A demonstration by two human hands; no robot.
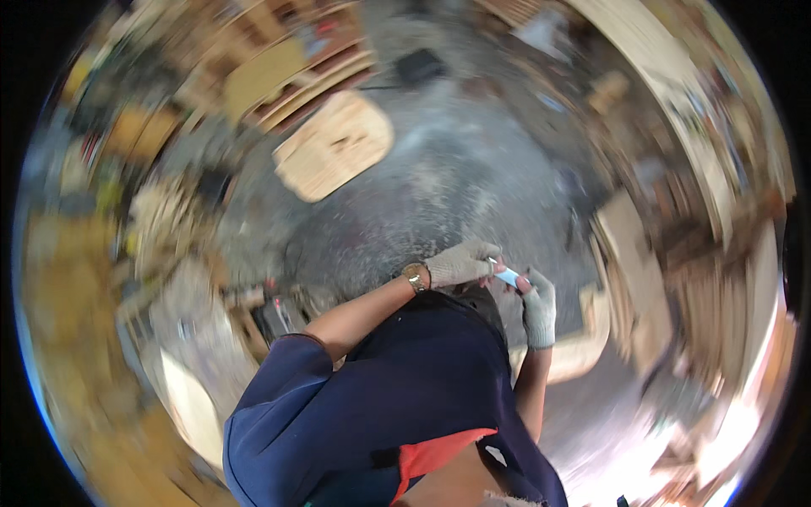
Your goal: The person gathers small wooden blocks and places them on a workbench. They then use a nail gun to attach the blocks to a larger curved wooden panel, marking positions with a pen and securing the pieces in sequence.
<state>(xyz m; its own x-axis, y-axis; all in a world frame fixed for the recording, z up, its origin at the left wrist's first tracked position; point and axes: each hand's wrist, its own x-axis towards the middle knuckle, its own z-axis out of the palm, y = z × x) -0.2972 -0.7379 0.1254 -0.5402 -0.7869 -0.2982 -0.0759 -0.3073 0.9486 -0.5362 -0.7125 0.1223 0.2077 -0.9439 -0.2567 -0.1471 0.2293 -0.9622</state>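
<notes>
In front of my waist, both hands meet around a small pale blue and white object point(508, 276), too blurred to name. My left hand point(460, 263), in a whitish knitted glove with fingertips bare, pinches its left end. A watch point(415, 276) sits on that wrist. My right hand point(539, 311), gloved the same way, comes up from below and has its fingers closed on the right end.
A pale wooden panel point(334, 145) with rounded corners lies on the grey, dusty floor point(431, 182). Wooden shelving point(304, 72) stands at the far left. Leaning boards point(634, 270) line the right side, and a curved wood piece point(583, 346) lies beside my right arm.
</notes>
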